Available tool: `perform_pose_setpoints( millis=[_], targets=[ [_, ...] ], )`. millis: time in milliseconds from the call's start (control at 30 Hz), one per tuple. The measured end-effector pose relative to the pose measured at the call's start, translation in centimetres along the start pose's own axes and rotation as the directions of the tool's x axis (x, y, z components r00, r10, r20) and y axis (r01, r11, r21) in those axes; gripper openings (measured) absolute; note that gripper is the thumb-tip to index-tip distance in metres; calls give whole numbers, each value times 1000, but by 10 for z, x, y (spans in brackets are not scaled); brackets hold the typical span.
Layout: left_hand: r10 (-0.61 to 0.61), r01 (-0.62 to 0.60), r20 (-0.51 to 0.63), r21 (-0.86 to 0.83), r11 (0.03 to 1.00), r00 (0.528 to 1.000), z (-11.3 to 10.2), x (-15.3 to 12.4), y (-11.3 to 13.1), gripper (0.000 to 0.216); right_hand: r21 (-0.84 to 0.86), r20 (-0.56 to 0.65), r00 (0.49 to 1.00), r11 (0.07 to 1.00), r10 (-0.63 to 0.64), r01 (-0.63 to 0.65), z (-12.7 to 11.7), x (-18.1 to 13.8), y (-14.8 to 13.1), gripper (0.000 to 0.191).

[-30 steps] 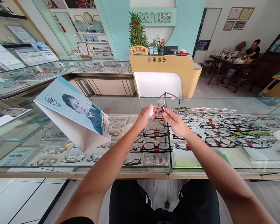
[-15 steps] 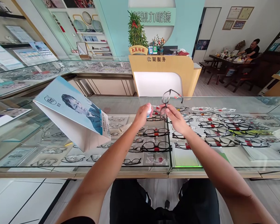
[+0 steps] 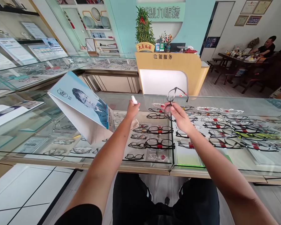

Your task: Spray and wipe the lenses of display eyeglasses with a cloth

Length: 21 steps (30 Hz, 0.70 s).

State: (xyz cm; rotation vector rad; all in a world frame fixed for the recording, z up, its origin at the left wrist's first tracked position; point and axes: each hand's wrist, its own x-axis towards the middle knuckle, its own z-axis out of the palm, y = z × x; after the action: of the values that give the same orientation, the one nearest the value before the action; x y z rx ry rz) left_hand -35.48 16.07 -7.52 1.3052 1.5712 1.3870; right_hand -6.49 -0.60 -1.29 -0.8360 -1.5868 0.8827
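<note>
A small white-topped spray bottle is gripped in my left hand, most of its body hidden by the fingers. My right hand pinches a pair of dark-framed eyeglasses by one lens side, with the other lens raised and a red tag on the temple. Both hands are above the glass display counter, apart from each other. Under the glass lie rows of eyeglasses, several with red tags at the bridge. A folded cloth lies close to my left forearm.
A blue tent-shaped advertising card stands on the counter to my left. Beyond are a wooden cashier desk and a potted plant. Another person sits at a dark table at the far right.
My left hand with the spray bottle has moved left, away from the eyeglasses. My right hand still holds the eyeglasses in much the same pose. The view has shifted slightly.
</note>
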Motion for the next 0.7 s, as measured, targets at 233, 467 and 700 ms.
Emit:
perform_pose_setpoints(
  millis=[233, 467, 700],
  targets=[
    [33, -33, 6, 8, 999, 999, 5, 2, -14, 29, 6, 9, 1000, 1000, 1, -1, 1, 0, 1, 66],
    [87, -83, -200, 28, 996, 976, 5, -11, 1, 49, 12, 14, 1000, 1000, 15, -15, 2, 0, 0, 67],
    [415, -345, -321, 252, 904, 852, -16, -31, 58, 19, -7, -16, 1000, 1000, 2, -2, 2, -1, -1, 69]
  ],
)
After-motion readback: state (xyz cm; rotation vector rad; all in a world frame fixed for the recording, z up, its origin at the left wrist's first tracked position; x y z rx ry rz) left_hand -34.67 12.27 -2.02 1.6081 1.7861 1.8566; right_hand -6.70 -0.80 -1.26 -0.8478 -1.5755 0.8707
